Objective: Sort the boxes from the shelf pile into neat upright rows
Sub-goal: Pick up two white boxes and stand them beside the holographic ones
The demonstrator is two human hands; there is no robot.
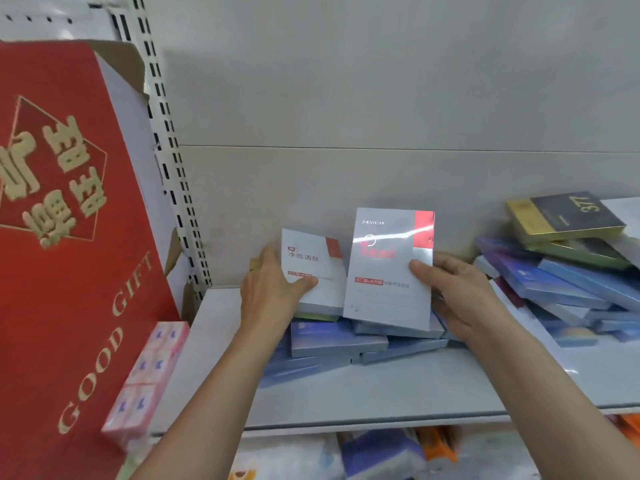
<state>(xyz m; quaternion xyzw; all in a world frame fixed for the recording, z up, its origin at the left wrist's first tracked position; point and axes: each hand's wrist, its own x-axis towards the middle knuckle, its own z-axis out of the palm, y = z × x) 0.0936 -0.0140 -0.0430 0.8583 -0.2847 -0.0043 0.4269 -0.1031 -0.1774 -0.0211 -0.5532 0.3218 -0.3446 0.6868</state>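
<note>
Two white boxes with red corners stand tilted at the back of the grey shelf (346, 396). My left hand (273, 289) grips the smaller white box (318, 268) by its left edge, thumb on the front. My right hand (460, 292) holds the larger white box (384, 268) by its right edge, thumb on its face. Both boxes rest on several blue boxes (332, 341) lying flat beneath them. To the right sprawls a loose pile of blue and purple boxes (568, 289), topped by a dark box with gold edges (568, 216).
A big red gift carton (69, 237) leans at the left against the slotted shelf upright (166, 150). A pink wrapped pack (145, 382) stands beside it. More packaged goods (381, 455) fill the shelf below.
</note>
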